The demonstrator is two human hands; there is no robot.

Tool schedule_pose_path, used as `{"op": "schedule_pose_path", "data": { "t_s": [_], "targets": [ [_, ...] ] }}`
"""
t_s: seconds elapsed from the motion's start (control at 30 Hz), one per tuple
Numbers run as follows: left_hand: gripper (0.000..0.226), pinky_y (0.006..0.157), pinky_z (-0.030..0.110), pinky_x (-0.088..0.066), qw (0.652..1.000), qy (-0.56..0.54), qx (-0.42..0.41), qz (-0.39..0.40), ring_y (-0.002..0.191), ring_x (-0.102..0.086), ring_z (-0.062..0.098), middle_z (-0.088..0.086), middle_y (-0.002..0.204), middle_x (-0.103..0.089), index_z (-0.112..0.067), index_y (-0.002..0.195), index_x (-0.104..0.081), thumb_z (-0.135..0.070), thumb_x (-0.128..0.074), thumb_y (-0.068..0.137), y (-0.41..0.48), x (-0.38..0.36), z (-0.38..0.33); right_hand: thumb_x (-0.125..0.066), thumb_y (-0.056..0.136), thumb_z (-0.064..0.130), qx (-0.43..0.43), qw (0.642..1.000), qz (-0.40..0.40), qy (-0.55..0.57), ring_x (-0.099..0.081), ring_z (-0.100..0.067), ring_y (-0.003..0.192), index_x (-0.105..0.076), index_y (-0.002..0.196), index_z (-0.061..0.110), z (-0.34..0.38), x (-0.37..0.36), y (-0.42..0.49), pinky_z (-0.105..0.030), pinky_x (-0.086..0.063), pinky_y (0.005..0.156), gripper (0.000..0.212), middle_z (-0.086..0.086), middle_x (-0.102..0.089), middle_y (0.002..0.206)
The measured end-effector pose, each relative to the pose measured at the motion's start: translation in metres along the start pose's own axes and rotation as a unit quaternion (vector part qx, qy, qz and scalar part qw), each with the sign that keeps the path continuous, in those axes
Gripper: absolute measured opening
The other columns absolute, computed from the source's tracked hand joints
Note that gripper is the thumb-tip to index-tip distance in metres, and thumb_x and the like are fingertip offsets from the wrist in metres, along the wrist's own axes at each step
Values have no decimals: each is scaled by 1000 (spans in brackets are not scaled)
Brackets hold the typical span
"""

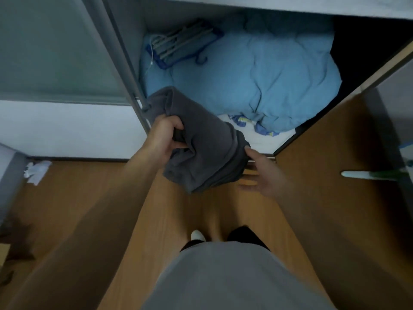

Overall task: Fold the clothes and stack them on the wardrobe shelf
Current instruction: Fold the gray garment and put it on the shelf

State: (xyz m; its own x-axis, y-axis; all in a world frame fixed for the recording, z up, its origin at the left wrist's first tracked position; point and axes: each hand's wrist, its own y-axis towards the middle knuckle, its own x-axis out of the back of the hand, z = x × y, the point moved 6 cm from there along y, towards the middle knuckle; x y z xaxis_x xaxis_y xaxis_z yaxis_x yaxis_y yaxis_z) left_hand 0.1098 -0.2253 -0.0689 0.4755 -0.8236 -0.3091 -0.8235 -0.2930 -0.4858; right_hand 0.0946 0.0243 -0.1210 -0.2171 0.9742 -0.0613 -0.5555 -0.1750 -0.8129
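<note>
A folded dark grey garment (205,144) hangs in the air in front of the open wardrobe. My left hand (166,137) grips its left edge, fingers curled into the cloth. Blurred and with fingers spread, my right hand (262,173) sits at the garment's lower right corner; its fingertips touch the cloth edge. Inside the wardrobe a crumpled light blue duvet (257,72) fills the bottom compartment. The underside of a wardrobe shelf (268,6) runs along the top of the view.
Blue and grey hangers (181,44) lie on the duvet at the back left. A brown wardrobe door (339,157) stands open on the right with a pale handle (366,175). A sliding frosted door (55,54) is to the left. Crumpled white paper (36,171) lies on the wooden floor.
</note>
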Motion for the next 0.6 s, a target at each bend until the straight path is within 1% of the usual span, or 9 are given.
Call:
{"op": "schedule_pose_path", "data": {
  "t_s": [0.07, 0.1, 0.17, 0.23, 0.3, 0.33, 0.43, 0.53, 0.6],
  "targets": [
    [35, 65, 41, -59, 999, 3, -39, -6, 84, -67, 22, 5, 84, -68, -3, 106, -60, 3, -42, 77, 6, -11, -27, -61, 88, 60, 31, 998, -60, -6, -62, -25, 100, -59, 128, 21, 7, 4, -3, -38, -57, 66, 56, -7, -61, 126],
    [37, 68, 44, -60, 998, 3, -55, -6, 90, -65, 24, 8, 92, -65, -1, 112, -57, 3, -41, 79, 8, -18, -39, -62, 86, 63, 18, 999, -47, 12, -66, -27, 96, -62, 121, 16, 10, 1, -3, -38, -57, 65, 59, -10, -65, 121],
    [36, 76, 52, -60, 996, -2, -90, -3, 94, -58, 28, 12, 99, -56, -2, 114, -53, 4, -40, 81, 10, -36, -65, -63, 79, 72, -40, 991, 68, 106, -72, -38, 92, -60, 120, 5, 18, -14, -5, -48, -59, 70, 79, -22, -70, 113],
    [28, 74, 52, -59, 993, -23, -117, 19, 91, -54, 29, 12, 96, -51, -3, 105, -53, 4, -39, 82, 9, -55, -90, -60, 72, 81, -55, 953, 201, 221, -64, -53, 108, -47, 135, 8, 44, -32, -8, -62, -54, 85, 97, -34, -62, 124],
    [23, 72, 53, -60, 990, -41, -127, 55, 87, -54, 28, 10, 90, -52, -5, 95, -55, 1, -40, 79, 8, -75, -112, -58, 70, 84, -2, 901, 292, 321, -48, -60, 125, -32, 150, 17, 88, -41, -10, -72, -40, 100, 108, -40, -44, 141],
    [24, 74, 56, -59, 988, -36, -130, 71, 88, -56, 28, 11, 92, -54, -7, 96, -56, -3, -42, 77, 8, -82, -122, -55, 71, 84, 34, 877, 318, 359, -41, -61, 130, -27, 154, 19, 113, -43, -10, -74, -33, 104, 109, -40, -36, 147],
    [33, 75, 58, -59, 984, 1, -141, 107, 93, -63, 27, 10, 98, -65, -9, 106, -62, -16, -52, 76, 12, -100, -152, -54, 78, 80, 108, 836, 347, 410, -34, -58, 136, -30, 154, 16, 178, -43, -9, -76, -25, 107, 103, -37, -34, 150],
    [40, 78, 53, -58, 978, -3, -166, 125, 111, -67, 27, 8, 121, -70, -9, 125, -64, -31, -60, 92, 27, -114, -189, -55, 89, 59, 169, 801, 417, 395, -35, -54, 138, -34, 153, 13, 241, -46, -14, -75, -22, 110, 82, -32, -40, 149],
    [53, 86, 50, -57, 970, -20, -204, 128, 116, -65, 27, 11, 127, -68, -7, 131, -60, -39, -64, 89, 38, -125, -223, -46, 94, 49, 217, 777, 467, 363, -33, -51, 141, -33, 153, 13, 286, -51, -25, -74, -18, 112, 70, -27, -38, 153]
  ]
}}
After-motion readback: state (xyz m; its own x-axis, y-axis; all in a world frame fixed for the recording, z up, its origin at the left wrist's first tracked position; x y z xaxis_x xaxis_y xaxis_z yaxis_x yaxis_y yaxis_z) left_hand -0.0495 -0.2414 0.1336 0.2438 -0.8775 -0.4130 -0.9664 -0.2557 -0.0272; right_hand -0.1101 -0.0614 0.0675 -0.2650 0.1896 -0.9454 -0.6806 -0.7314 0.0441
